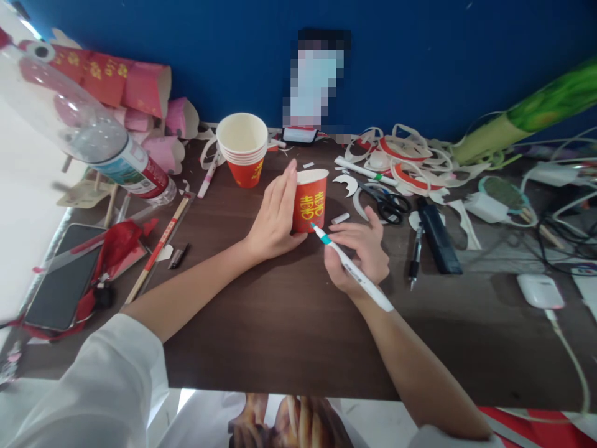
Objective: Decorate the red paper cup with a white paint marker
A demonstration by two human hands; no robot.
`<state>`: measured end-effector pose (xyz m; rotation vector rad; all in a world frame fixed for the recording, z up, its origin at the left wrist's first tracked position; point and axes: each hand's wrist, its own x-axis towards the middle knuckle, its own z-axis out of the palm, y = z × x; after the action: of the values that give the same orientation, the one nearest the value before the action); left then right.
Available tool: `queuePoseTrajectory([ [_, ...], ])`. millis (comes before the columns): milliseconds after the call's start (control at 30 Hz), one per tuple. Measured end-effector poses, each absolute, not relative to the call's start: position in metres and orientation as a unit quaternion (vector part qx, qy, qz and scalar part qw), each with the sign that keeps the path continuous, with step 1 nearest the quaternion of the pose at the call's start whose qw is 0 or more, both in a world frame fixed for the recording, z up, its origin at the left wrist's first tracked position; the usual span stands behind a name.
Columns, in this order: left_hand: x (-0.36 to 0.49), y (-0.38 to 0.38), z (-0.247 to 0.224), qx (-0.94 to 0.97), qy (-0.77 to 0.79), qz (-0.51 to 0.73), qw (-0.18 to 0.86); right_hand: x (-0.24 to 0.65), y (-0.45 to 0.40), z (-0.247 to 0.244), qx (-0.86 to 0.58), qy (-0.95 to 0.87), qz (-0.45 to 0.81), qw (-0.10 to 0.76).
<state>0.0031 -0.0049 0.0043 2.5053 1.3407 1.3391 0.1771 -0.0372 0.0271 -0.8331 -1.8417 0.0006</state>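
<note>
A red paper cup [311, 200] with gold characters stands upright on the dark table. Along its left side lies my left hand [276, 218], fingers straight and flat against the wall, thumb low near the base. In my right hand [358, 252] is a white marker [361, 274] with a teal tip and band. Its tip meets or nearly meets the lower front of the cup. Behind my left hand is a stack of paper cups [242, 149]. A small white cap [341, 218] lies just right of the cup.
Scissors [389, 202], a black pen [416, 255] and cut paper strips [410, 155] lie to the right, with a charging case [540, 291] farther over. A plastic bottle [102, 143] leans at left above a dark phone [65, 274]. Another phone [312, 93] stands against the blue wall.
</note>
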Motion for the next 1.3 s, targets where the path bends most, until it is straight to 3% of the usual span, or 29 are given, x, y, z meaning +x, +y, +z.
queuePoseTrajectory([
  [433,0.0042,-0.0044,0.0036,0.789,0.439,0.428,-0.033,0.1752,-0.0356,0.0249,-0.351,-0.771,0.007,0.531],
  [1300,0.0007,-0.0055,0.0022,0.803,0.434,0.409,-0.002,0.1746,-0.0337,0.0250,-0.412,-0.767,-0.031,0.490],
])
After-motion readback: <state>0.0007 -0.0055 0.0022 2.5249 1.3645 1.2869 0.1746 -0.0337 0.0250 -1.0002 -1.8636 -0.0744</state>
